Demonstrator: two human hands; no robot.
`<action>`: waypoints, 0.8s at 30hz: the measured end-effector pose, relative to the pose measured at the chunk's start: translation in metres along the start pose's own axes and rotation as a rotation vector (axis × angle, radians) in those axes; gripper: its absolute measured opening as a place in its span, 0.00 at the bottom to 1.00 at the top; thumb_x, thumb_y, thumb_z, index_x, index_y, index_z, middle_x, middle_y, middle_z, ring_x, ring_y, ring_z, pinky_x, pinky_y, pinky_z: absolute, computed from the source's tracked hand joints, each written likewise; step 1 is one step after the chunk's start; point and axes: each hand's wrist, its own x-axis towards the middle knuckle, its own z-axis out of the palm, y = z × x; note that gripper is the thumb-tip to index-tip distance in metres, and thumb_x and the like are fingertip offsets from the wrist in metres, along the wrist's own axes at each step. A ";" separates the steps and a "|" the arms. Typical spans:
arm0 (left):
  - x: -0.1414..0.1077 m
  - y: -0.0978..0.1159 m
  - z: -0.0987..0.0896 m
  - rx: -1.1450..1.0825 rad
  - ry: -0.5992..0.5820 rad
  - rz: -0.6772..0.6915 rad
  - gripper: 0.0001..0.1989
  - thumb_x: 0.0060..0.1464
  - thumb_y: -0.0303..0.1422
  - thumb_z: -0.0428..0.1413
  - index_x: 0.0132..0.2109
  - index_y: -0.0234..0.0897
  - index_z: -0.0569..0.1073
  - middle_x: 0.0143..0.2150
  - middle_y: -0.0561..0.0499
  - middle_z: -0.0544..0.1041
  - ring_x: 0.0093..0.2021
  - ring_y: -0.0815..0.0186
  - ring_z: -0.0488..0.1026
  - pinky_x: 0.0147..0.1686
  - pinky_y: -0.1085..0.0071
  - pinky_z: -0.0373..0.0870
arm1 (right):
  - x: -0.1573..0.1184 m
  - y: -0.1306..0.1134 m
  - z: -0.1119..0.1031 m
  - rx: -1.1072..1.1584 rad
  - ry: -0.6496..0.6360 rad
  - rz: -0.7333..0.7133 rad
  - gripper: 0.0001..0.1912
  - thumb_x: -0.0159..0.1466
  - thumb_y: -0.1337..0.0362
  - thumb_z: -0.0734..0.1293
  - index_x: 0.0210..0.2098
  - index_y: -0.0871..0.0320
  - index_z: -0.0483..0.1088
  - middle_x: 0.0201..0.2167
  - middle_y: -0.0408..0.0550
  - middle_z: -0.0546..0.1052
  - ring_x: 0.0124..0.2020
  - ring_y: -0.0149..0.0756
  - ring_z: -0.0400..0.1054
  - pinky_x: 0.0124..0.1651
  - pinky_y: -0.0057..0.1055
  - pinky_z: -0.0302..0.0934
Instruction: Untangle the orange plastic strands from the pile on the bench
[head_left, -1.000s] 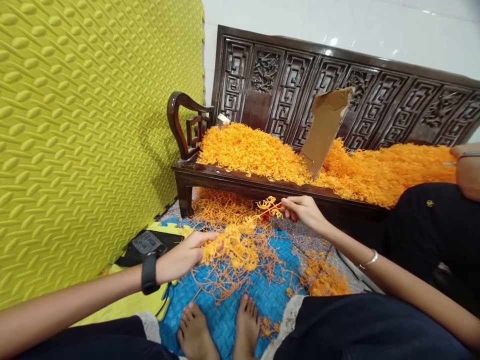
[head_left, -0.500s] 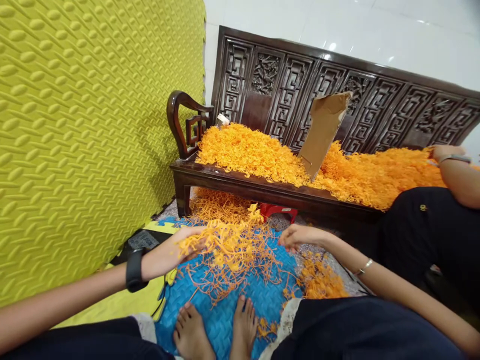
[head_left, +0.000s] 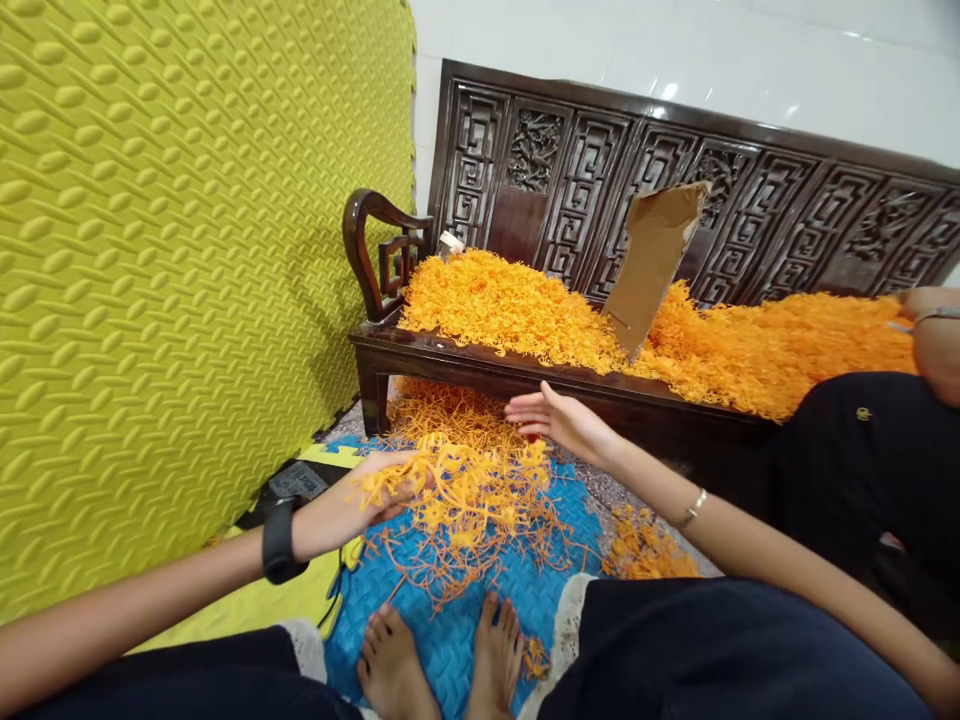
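My left hand (head_left: 386,490), with a black watch on its wrist, is closed around a tangled bunch of orange plastic pieces (head_left: 465,490) with thin stems, held above the blue mat. My right hand (head_left: 562,420) is raised beside the bench's front edge, fingers spread and nothing visible in it. Thin orange strands (head_left: 427,570) lie scattered on the mat beneath the bunch. Beyond my hands, a large orange pile (head_left: 517,310) covers the left part of the dark wooden bench (head_left: 450,355).
A cardboard piece (head_left: 649,260) stands upright between the left pile and another orange pile (head_left: 787,350). At the right, a person's knee (head_left: 847,430) and arm (head_left: 937,340) are near the bench. Yellow matting (head_left: 180,250) rises at left; my feet (head_left: 394,660) rest on the blue mat.
My right hand has moved up and left toward the bench, and its fingers have spread. My left hand still holds the bunch. The other person's hand has shifted right.
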 end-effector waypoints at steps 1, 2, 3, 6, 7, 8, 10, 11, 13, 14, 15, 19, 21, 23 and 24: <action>0.001 -0.001 0.001 0.014 0.002 0.020 0.20 0.36 0.49 0.59 0.27 0.36 0.67 0.23 0.54 0.64 0.26 0.68 0.59 0.20 0.77 0.55 | -0.011 0.002 0.008 -0.059 -0.058 -0.038 0.26 0.62 0.46 0.53 0.45 0.60 0.66 0.48 0.56 0.70 0.49 0.38 0.65 0.51 0.36 0.59; 0.002 -0.002 0.001 0.026 0.003 0.039 0.20 0.36 0.49 0.59 0.27 0.36 0.67 0.23 0.54 0.64 0.26 0.68 0.60 0.20 0.77 0.56 | -0.020 0.000 0.013 -0.136 -0.097 -0.089 0.27 0.61 0.46 0.55 0.47 0.59 0.65 0.48 0.55 0.70 0.49 0.38 0.65 0.51 0.36 0.59; 0.003 -0.003 0.002 0.036 -0.001 0.055 0.21 0.36 0.50 0.58 0.27 0.36 0.67 0.23 0.53 0.65 0.26 0.68 0.60 0.20 0.77 0.56 | -0.028 -0.003 0.016 -0.228 -0.129 -0.141 0.26 0.59 0.47 0.58 0.50 0.58 0.64 0.48 0.54 0.70 0.49 0.37 0.65 0.52 0.35 0.58; 0.005 -0.006 0.003 0.059 -0.024 0.067 0.21 0.38 0.50 0.57 0.27 0.36 0.67 0.23 0.53 0.65 0.26 0.68 0.60 0.20 0.77 0.57 | -0.041 -0.017 0.019 -0.540 -0.185 -0.248 0.30 0.53 0.54 0.68 0.53 0.53 0.61 0.48 0.49 0.70 0.49 0.36 0.64 0.52 0.34 0.56; 0.005 -0.007 0.003 0.068 -0.034 0.066 0.21 0.38 0.50 0.57 0.27 0.36 0.67 0.22 0.54 0.64 0.25 0.68 0.60 0.20 0.77 0.57 | -0.042 -0.021 0.019 -0.640 -0.191 -0.285 0.27 0.53 0.55 0.68 0.51 0.52 0.63 0.46 0.48 0.71 0.47 0.35 0.65 0.51 0.34 0.56; 0.005 -0.008 0.002 0.077 -0.039 0.062 0.20 0.39 0.50 0.57 0.27 0.36 0.67 0.21 0.54 0.63 0.24 0.69 0.59 0.19 0.77 0.56 | -0.043 -0.023 0.021 -0.733 -0.194 -0.329 0.22 0.54 0.56 0.68 0.48 0.52 0.66 0.44 0.47 0.72 0.45 0.35 0.66 0.50 0.33 0.57; 0.004 -0.010 0.000 0.093 -0.041 0.048 0.20 0.40 0.50 0.56 0.27 0.36 0.67 0.20 0.56 0.61 0.22 0.70 0.58 0.18 0.77 0.54 | -0.042 -0.025 0.026 -0.864 -0.186 -0.424 0.12 0.57 0.57 0.66 0.39 0.53 0.71 0.36 0.46 0.74 0.39 0.34 0.67 0.48 0.34 0.56; 0.003 -0.010 -0.001 0.099 -0.039 0.041 0.20 0.40 0.50 0.56 0.28 0.36 0.67 0.19 0.56 0.60 0.21 0.70 0.57 0.18 0.77 0.53 | -0.042 -0.026 0.030 -0.895 -0.164 -0.463 0.09 0.58 0.58 0.65 0.35 0.53 0.72 0.33 0.46 0.75 0.37 0.34 0.67 0.48 0.34 0.56; 0.002 -0.013 -0.003 0.109 -0.046 0.034 0.20 0.41 0.50 0.56 0.29 0.36 0.68 0.18 0.57 0.58 0.20 0.71 0.55 0.17 0.77 0.52 | -0.042 -0.026 0.034 -0.868 -0.053 -0.467 0.08 0.58 0.58 0.64 0.31 0.54 0.72 0.30 0.46 0.74 0.34 0.34 0.66 0.47 0.35 0.56; 0.002 -0.014 -0.005 0.113 -0.058 0.035 0.20 0.41 0.50 0.55 0.29 0.36 0.68 0.18 0.57 0.57 0.20 0.71 0.54 0.17 0.77 0.51 | -0.042 -0.026 0.035 -0.793 0.033 -0.432 0.08 0.58 0.58 0.64 0.30 0.54 0.72 0.29 0.46 0.74 0.34 0.34 0.66 0.46 0.35 0.56; 0.002 -0.015 -0.005 0.114 -0.073 0.036 0.19 0.42 0.49 0.55 0.29 0.35 0.68 0.17 0.58 0.56 0.20 0.72 0.53 0.17 0.77 0.51 | -0.042 -0.026 0.034 -0.673 0.128 -0.378 0.09 0.57 0.57 0.64 0.28 0.55 0.72 0.29 0.47 0.74 0.34 0.35 0.66 0.44 0.35 0.57; 0.006 -0.018 -0.004 0.114 -0.127 0.089 0.18 0.46 0.47 0.52 0.27 0.34 0.66 0.19 0.57 0.57 0.20 0.73 0.50 0.18 0.78 0.50 | -0.036 -0.021 0.018 -0.111 0.375 -0.092 0.10 0.53 0.58 0.67 0.26 0.59 0.72 0.29 0.49 0.74 0.33 0.36 0.68 0.38 0.32 0.60; 0.010 -0.015 0.000 0.125 -0.140 0.155 0.15 0.48 0.43 0.52 0.28 0.34 0.67 0.23 0.54 0.62 0.23 0.72 0.56 0.23 0.77 0.56 | -0.032 -0.016 0.010 -0.022 0.468 -0.025 0.09 0.49 0.60 0.69 0.24 0.60 0.72 0.28 0.50 0.74 0.32 0.35 0.68 0.38 0.32 0.60; 0.013 -0.012 0.005 0.139 -0.159 0.204 0.13 0.49 0.40 0.51 0.30 0.33 0.69 0.28 0.52 0.67 0.30 0.68 0.61 0.30 0.76 0.61 | -0.028 -0.012 0.006 -0.022 0.577 -0.027 0.08 0.47 0.61 0.70 0.21 0.61 0.72 0.25 0.49 0.74 0.30 0.34 0.67 0.37 0.32 0.60; 0.014 -0.010 0.008 0.145 -0.169 0.213 0.12 0.50 0.39 0.50 0.31 0.33 0.69 0.30 0.51 0.68 0.32 0.67 0.63 0.33 0.75 0.62 | -0.027 -0.010 0.005 -0.023 0.620 -0.033 0.07 0.46 0.62 0.70 0.20 0.60 0.72 0.25 0.49 0.74 0.29 0.34 0.67 0.37 0.32 0.60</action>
